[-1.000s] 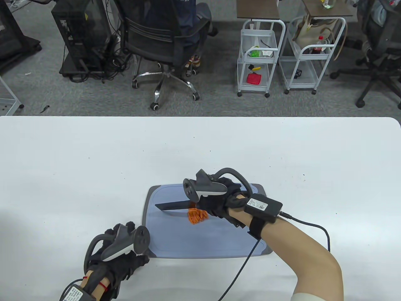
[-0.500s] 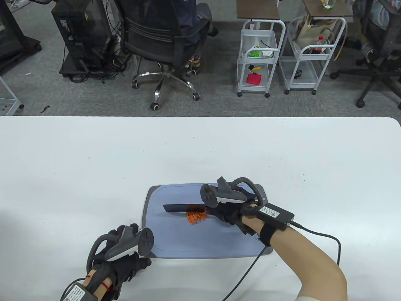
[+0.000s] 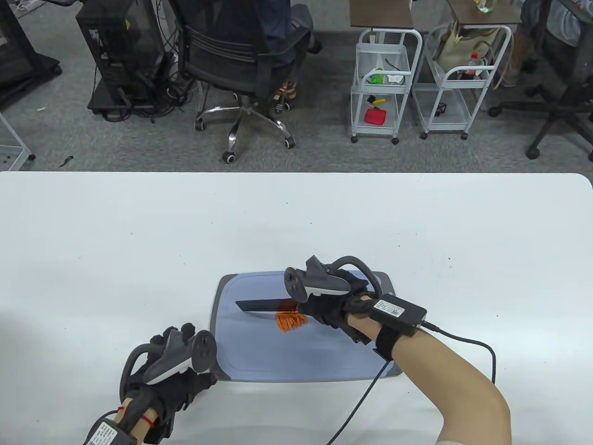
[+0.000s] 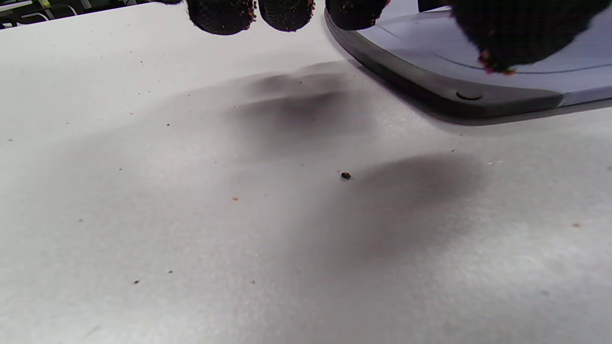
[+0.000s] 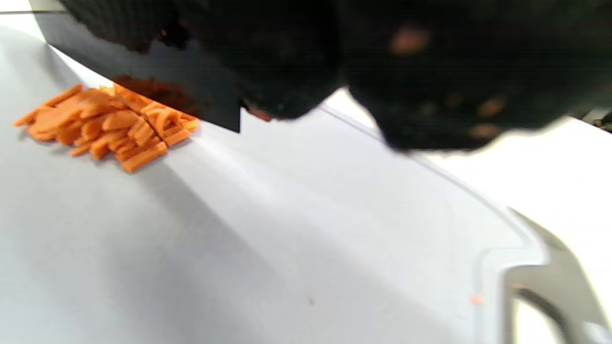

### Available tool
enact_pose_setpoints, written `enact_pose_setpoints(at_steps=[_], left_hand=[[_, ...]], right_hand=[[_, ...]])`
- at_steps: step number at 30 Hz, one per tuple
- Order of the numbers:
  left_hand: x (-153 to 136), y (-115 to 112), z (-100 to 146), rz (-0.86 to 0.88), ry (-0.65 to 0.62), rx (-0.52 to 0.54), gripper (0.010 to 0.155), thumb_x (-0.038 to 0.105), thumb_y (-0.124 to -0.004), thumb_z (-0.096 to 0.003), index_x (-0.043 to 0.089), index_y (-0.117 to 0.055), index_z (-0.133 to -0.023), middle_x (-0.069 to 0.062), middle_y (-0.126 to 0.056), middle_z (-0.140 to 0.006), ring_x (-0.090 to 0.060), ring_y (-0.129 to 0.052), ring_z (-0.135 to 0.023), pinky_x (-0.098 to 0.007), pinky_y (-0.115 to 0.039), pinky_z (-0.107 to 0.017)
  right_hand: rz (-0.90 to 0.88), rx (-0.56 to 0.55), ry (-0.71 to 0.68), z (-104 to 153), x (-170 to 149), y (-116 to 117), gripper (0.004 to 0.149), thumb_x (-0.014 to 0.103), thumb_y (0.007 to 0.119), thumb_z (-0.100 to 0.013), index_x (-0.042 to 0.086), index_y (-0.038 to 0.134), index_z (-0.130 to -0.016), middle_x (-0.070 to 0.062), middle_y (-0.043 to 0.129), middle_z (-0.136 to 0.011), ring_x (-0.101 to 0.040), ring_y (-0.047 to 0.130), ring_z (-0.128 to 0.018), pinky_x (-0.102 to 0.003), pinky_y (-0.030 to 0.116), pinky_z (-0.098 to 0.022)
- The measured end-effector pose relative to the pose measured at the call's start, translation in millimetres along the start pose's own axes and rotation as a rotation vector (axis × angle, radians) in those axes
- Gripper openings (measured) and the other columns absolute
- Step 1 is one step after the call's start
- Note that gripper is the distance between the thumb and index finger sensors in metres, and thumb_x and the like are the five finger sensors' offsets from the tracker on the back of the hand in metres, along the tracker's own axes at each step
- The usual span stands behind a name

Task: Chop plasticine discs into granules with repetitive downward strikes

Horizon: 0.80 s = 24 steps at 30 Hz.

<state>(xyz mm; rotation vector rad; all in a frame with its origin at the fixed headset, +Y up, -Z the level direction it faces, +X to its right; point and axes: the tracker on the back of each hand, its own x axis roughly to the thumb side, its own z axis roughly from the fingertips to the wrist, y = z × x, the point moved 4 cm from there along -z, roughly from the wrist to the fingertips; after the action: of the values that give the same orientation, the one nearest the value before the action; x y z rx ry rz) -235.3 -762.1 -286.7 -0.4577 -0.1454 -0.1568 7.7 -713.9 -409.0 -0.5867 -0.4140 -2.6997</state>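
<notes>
A pile of orange plasticine strips (image 3: 290,320) lies near the middle of a blue-grey cutting board (image 3: 296,357). My right hand (image 3: 326,308) grips the handle of a black knife (image 3: 259,306), whose blade lies over the pile's far side, pointing left. The right wrist view shows the blade (image 5: 158,81) at the strips (image 5: 110,124), with orange smears on it. My left hand (image 3: 185,371) rests at the board's near-left corner; in the left wrist view its fingertips (image 4: 287,12) hang over the table by the board's edge (image 4: 430,91), holding nothing.
The white table (image 3: 139,241) stretches wide around the board, with small crumbs (image 4: 345,176) on it near my left hand. A cable (image 3: 361,398) runs from my right wrist across the near table. Chairs and carts stand on the floor beyond the far edge.
My right hand and the knife shifted right, then back a little left over the pile. My left hand shifted slightly right and back by the board's corner.
</notes>
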Motion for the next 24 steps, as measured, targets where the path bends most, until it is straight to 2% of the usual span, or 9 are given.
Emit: enact_pose_setpoints(at_steps=[2,4,7,11,15,17,20,24], left_hand=[[1.3,-0.3,0.6,-0.003,-0.007,-0.001,0.090,0.065,-0.063,-0.0321,0.026,-0.044,-0.110,-0.017,-0.039,-0.123,-0.053,-0.049,-0.109,-0.068,-0.043,-0.075],[2.7,-0.3,1.4,-0.010,-0.011,-0.001,0.089,0.065,-0.063,-0.0321,0.027,-0.044,-0.110,-0.018,-0.039,-0.123,-0.053,-0.049,-0.109,-0.068,-0.043,-0.075],[6.1,0.4,2.1,-0.021,-0.020,0.006,0.090,0.065,-0.063,-0.0321,0.027,-0.044,-0.110,-0.018,-0.038,-0.123,-0.053,-0.049,-0.109,-0.068,-0.043,-0.075],[16.3,-3.2,2.8,-0.004,-0.073,-0.032,0.090,0.065,-0.063,-0.0320,0.027,-0.044,-0.110,-0.018,-0.038,-0.123,-0.053,-0.049,-0.109,-0.068,-0.043,-0.075],[17.9,3.6,5.7,0.007,-0.079,-0.023,0.090,0.065,-0.063,-0.0320,0.027,-0.043,-0.110,-0.018,-0.038,-0.123,-0.053,-0.049,-0.109,-0.068,-0.043,-0.075],[16.8,8.1,8.1,0.020,-0.074,-0.006,0.090,0.065,-0.063,-0.0321,0.027,-0.043,-0.111,-0.018,-0.038,-0.123,-0.053,-0.049,-0.109,-0.068,-0.043,-0.075],[16.6,12.2,9.4,0.039,-0.083,0.006,0.090,0.065,-0.063,-0.0321,0.027,-0.044,-0.111,-0.018,-0.038,-0.123,-0.053,-0.049,-0.109,-0.068,-0.043,-0.075],[13.7,8.2,9.0,0.023,-0.067,0.005,0.090,0.065,-0.063,-0.0322,0.027,-0.043,-0.111,-0.018,-0.038,-0.123,-0.053,-0.049,-0.109,-0.068,-0.043,-0.075]], right_hand=[[0.035,0.029,0.038,8.5,-0.7,-5.2,0.061,0.061,0.070,-0.039,0.011,0.087,-0.069,0.003,0.099,-0.027,-0.021,0.105,-0.003,-0.050,0.089,-0.021],[-0.013,0.091,0.070,15.2,-2.8,0.4,0.061,0.061,0.069,-0.040,0.010,0.087,-0.070,0.003,0.099,-0.028,-0.020,0.106,-0.004,-0.050,0.089,-0.022],[0.000,0.017,0.051,14.0,-6.9,6.5,0.061,0.061,0.070,-0.039,0.011,0.087,-0.069,0.003,0.099,-0.027,-0.020,0.106,-0.003,-0.050,0.089,-0.021],[-0.146,0.049,0.018,6.4,-12.0,30.8,0.061,0.060,0.070,-0.039,0.009,0.087,-0.068,0.003,0.099,-0.027,-0.021,0.106,-0.003,-0.051,0.090,-0.020],[-0.195,0.012,-0.015,-2.2,-10.4,41.9,0.061,0.060,0.071,-0.038,0.009,0.087,-0.067,0.003,0.099,-0.026,-0.021,0.107,-0.002,-0.051,0.090,-0.020],[-0.241,-0.054,-0.041,-8.0,-4.9,45.7,0.061,0.061,0.072,-0.038,0.009,0.087,-0.066,0.003,0.099,-0.026,-0.021,0.106,-0.001,-0.051,0.090,-0.020],[-0.237,-0.143,-0.042,-12.1,12.5,37.3,0.061,0.062,0.071,-0.038,0.011,0.088,-0.066,0.005,0.098,-0.026,-0.019,0.105,-0.001,-0.048,0.091,-0.020],[-0.230,-0.154,-0.030,-6.9,16.5,36.4,0.060,0.062,0.072,-0.039,0.011,0.087,-0.067,0.004,0.098,-0.027,-0.020,0.106,-0.003,-0.049,0.090,-0.020]])
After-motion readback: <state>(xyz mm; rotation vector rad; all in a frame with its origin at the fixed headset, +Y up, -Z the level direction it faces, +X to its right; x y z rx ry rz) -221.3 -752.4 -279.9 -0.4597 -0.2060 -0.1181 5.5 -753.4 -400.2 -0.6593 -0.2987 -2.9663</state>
